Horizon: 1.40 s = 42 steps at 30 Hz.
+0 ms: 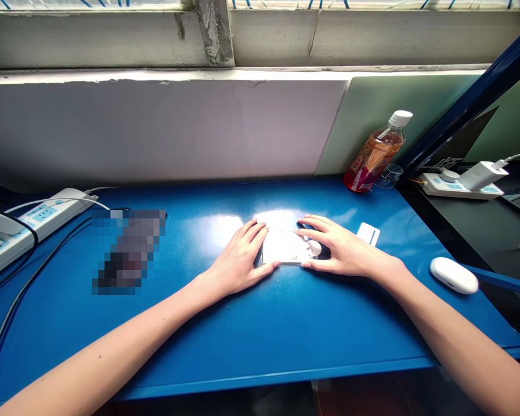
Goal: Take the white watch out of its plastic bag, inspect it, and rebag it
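Note:
A small flat white-and-clear pack [286, 248] lies on the blue table, washed out by glare, with fine print on its face. At its right end shows a white rounded piece [314, 248] like an earbud; I cannot tell whether it is inside or on top. My left hand [241, 254] grips the pack's left end, thumb along the near edge and fingers at the far corner. Across the right end, my right hand [335, 245] holds it between thumb and forefinger, the other fingers spread beyond. Just behind the right wrist sits a white card [368, 234].
On the blue table [260, 346], a white rounded case [454, 275] lies right. A drink bottle [375, 153] stands at the back right beside a clear cup [389, 175]. Left are a blurred-out dark phone-like slab [132, 251], a power strip [47, 216] and black cables [30, 294].

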Each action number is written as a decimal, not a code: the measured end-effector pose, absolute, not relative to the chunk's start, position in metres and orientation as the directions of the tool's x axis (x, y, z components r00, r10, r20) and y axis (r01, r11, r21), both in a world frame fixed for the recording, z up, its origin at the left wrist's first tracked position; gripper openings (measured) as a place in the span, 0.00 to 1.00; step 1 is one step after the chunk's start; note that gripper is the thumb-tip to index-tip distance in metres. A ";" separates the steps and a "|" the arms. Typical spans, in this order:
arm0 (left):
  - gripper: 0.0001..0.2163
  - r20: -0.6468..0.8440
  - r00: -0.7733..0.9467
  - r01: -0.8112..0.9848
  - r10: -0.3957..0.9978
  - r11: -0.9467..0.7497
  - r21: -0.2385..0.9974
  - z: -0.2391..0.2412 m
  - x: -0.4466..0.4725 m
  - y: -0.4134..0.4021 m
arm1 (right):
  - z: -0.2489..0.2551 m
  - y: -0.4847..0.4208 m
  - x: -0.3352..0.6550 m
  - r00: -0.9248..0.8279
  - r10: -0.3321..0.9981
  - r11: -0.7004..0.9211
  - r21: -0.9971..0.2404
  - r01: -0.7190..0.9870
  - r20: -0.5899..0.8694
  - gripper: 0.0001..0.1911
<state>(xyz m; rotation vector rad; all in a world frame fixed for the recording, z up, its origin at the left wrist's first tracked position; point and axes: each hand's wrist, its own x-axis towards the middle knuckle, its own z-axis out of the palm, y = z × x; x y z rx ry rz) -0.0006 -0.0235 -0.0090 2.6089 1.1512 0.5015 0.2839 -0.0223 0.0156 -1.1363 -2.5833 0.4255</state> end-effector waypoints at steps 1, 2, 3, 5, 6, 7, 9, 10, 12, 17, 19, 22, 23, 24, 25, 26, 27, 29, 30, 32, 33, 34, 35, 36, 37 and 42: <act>0.35 0.206 0.629 0.667 0.749 -0.657 0.351 -0.009 -0.001 -0.023 | 0.016 -0.022 0.284 -0.649 0.748 0.647 -0.370 0.667 0.139 0.34; 0.35 0.201 0.632 0.669 0.749 -0.658 0.346 -0.009 -0.001 -0.023 | 0.017 -0.022 0.284 -0.651 0.747 0.649 -0.362 0.669 0.135 0.34; 0.35 0.197 0.636 0.668 0.746 -0.661 0.342 -0.009 -0.001 -0.023 | 0.018 -0.022 0.284 -0.653 0.746 0.650 -0.356 0.671 0.130 0.34; 0.36 0.193 0.641 0.670 0.743 -0.664 0.333 -0.008 -0.001 -0.023 | 0.019 -0.021 0.285 -0.656 0.745 0.651 -0.348 0.675 0.121 0.34; 0.37 0.193 0.637 0.675 0.746 -0.661 0.329 -0.008 -0.001 -0.023 | 0.020 -0.021 0.286 -0.656 0.745 0.650 -0.347 0.676 0.119 0.34; 0.37 0.194 0.630 0.682 0.752 -0.655 0.326 -0.008 -0.001 -0.023 | 0.020 -0.021 0.287 -0.654 0.747 0.648 -0.348 0.677 0.119 0.33; 0.38 0.196 0.612 0.696 0.766 -0.640 0.325 -0.009 -0.001 -0.023 | 0.021 -0.021 0.288 -0.651 0.749 0.646 -0.350 0.678 0.124 0.32; 0.38 0.197 0.607 0.699 0.770 -0.635 0.328 -0.009 -0.001 -0.023 | 0.021 -0.021 0.289 -0.651 0.749 0.647 -0.349 0.678 0.125 0.32; 0.38 0.198 0.604 0.699 0.772 -0.633 0.334 -0.010 -0.001 -0.023 | 0.022 -0.020 0.289 -0.651 0.749 0.648 -0.344 0.679 0.124 0.32; 0.38 0.199 0.602 0.698 0.773 -0.631 0.339 -0.010 -0.001 -0.023 | 0.021 -0.021 0.289 -0.660 0.743 0.653 -0.334 0.679 0.111 0.34; 0.38 0.199 0.598 0.699 0.776 -0.627 0.343 -0.010 -0.001 -0.023 | 0.020 -0.022 0.287 -0.665 0.739 0.658 -0.323 0.680 0.105 0.36; 0.37 0.198 0.594 0.699 0.780 -0.622 0.353 -0.010 -0.001 -0.023 | 0.018 -0.024 0.285 -0.667 0.739 0.659 -0.305 0.688 0.092 0.38; 0.37 0.196 0.593 0.697 0.781 -0.620 0.359 -0.010 0.000 -0.023 | 0.018 -0.024 0.285 -0.667 0.740 0.658 -0.303 0.689 0.090 0.38; 0.37 0.195 0.593 0.696 0.781 -0.619 0.364 -0.009 0.000 -0.023 | 0.017 -0.024 0.285 -0.666 0.740 0.657 -0.303 0.690 0.089 0.38; 0.37 0.194 0.593 0.694 0.781 -0.618 0.369 -0.009 0.000 -0.023 | 0.016 -0.024 0.285 -0.664 0.742 0.655 -0.307 0.690 0.091 0.38; 0.37 0.195 0.592 0.693 0.782 -0.618 0.373 -0.009 0.000 -0.023 | 0.016 -0.024 0.284 -0.662 0.744 0.653 -0.312 0.690 0.093 0.38; 0.37 0.195 0.592 0.692 0.782 -0.617 0.375 -0.009 0.000 -0.023 | 0.016 -0.024 0.284 -0.660 0.745 0.651 -0.318 0.690 0.094 0.38; 0.37 0.193 0.591 0.693 0.783 -0.616 0.376 -0.009 0.000 -0.023 | 0.016 -0.024 0.284 -0.658 0.748 0.646 -0.326 0.690 0.090 0.37; 0.37 0.191 0.591 0.693 0.784 -0.614 0.377 -0.008 0.000 -0.023 | 0.016 -0.024 0.284 -0.658 0.748 0.645 -0.328 0.691 0.086 0.37; 0.37 0.184 0.590 0.695 0.786 -0.610 0.379 -0.008 0.000 -0.023 | 0.016 -0.024 0.284 -0.658 0.749 0.642 -0.330 0.692 0.077 0.37; 0.37 0.180 0.590 0.697 0.787 -0.609 0.379 -0.008 0.000 -0.023 | 0.016 -0.024 0.284 -0.658 0.749 0.641 -0.330 0.693 0.075 0.36; 0.37 0.176 0.590 0.698 0.788 -0.608 0.378 -0.008 0.000 -0.023 | 0.016 -0.023 0.284 -0.658 0.749 0.641 -0.331 0.692 0.075 0.36; 0.37 0.173 0.591 0.700 0.788 -0.607 0.375 -0.008 0.000 -0.023 | 0.016 -0.023 0.284 -0.658 0.749 0.641 -0.332 0.692 0.077 0.36; 0.37 0.170 0.592 0.702 0.788 -0.607 0.372 -0.008 0.000 -0.023 | 0.016 -0.023 0.284 -0.657 0.749 0.641 -0.334 0.691 0.080 0.36; 0.37 0.168 0.593 0.703 0.788 -0.608 0.370 -0.008 0.000 -0.023 | 0.016 -0.023 0.284 -0.657 0.749 0.642 -0.336 0.689 0.084 0.36; 0.37 0.170 0.594 0.698 0.786 -0.609 0.376 -0.009 -0.001 -0.022 | 0.015 -0.022 0.284 -0.651 0.753 0.638 -0.349 0.687 0.095 0.35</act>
